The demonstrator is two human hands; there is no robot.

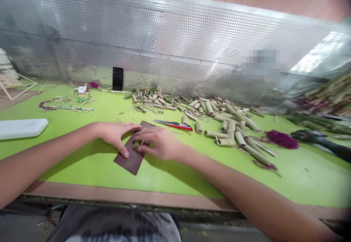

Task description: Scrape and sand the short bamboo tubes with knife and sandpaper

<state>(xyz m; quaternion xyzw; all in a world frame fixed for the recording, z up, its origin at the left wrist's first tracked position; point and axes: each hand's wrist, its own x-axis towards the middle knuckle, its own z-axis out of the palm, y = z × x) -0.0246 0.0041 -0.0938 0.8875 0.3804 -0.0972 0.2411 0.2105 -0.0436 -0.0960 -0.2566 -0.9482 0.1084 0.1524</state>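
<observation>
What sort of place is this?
Probably a small craft workshop: cut, bamboo-like tubes lie heaped on a green worktop, with a red utility knife and a brown sheet nearby.

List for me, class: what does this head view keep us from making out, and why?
Head view throughout:
- Small greenish piece: mostly covered by the right hand.
- Brown sheet: partly under the left hand and right hand.
- White object: cut off, left edge.
- Dark tool: cut off, right edge.
- Shirt print: blurred.

Bamboo piece in right hand over sheet
</observation>
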